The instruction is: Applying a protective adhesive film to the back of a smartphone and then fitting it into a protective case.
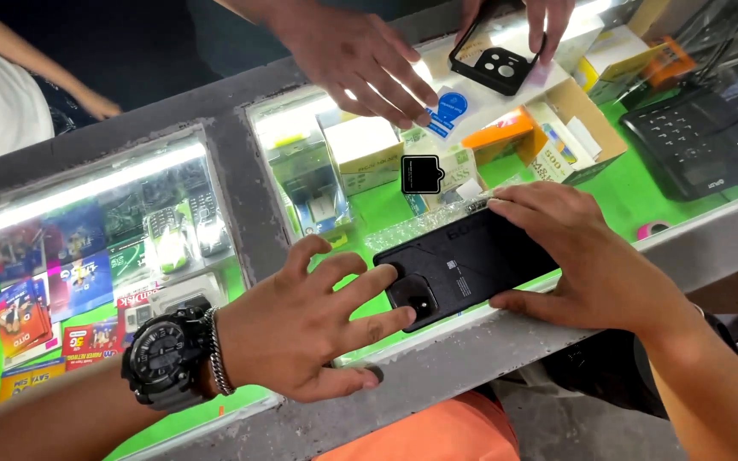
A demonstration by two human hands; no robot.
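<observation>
Two bare hands of the camera wearer rest on a glass-topped display counter (471, 358) in the head view, both on one flat black smartphone lying face down (471, 260), its camera bump at its lower left end. The phone sits on the glass just right of centre, its long axis tilted up toward 2 o'clock.

The left hand (301, 329) comes in from 8 o'clock, palm down, fingers spread wide; the index and middle fingertips (390, 275) press on the phone's camera end, and the thumb lies on the grey counter frame at the near edge. Its wrist carries a chunky black digital wristwatch (164, 358) and a silver chain bracelet (215, 352).

The right hand (582, 256) enters from 4 o'clock, arched over the phone's right end, fingers curled down at the far edge and thumb at the near edge, so it pinches the phone lightly across its width.

At 12 o'clock another person's hand (360, 60) reaches down, fingers loosely spread, touching a white and blue paper packet (450, 111). At 1 o'clock a second hand of theirs (548, 21) holds a black phone case with camera cut-outs (497, 60).

Under the glass lie small cardboard boxes (365, 149) on green lining, and at 9 o'clock coloured cards (53, 299). A black keypad device (698, 141) sits at 2 o'clock.
</observation>
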